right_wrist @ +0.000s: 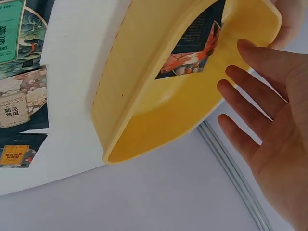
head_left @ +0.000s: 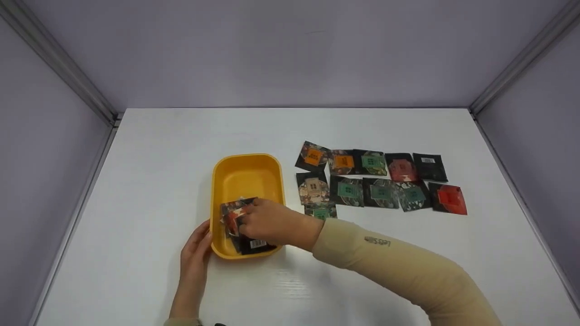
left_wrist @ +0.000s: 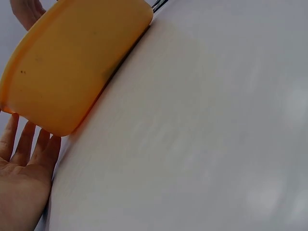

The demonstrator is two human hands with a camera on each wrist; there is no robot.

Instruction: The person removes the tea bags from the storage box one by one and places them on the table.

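A yellow plastic bin [head_left: 247, 179] stands on the white table, with several small dark printed packets [head_left: 257, 243] heaped at its near end. My left hand [head_left: 195, 249] rests against the bin's near left side. In the left wrist view its straight fingers [left_wrist: 26, 142] touch the bin's lower edge. Over the packets in the bin is my right hand [head_left: 272, 222], covering part of them in the head view. The right wrist view shows its fingers [right_wrist: 250, 103] spread and nothing held between them.
To the right of the bin, several more packets [head_left: 346, 190] lie in loose rows, with orange, green, red and cream labels. One at the right shows a barcode [head_left: 428, 160]. Pale panels [head_left: 290, 54] wall in the table's back and sides.
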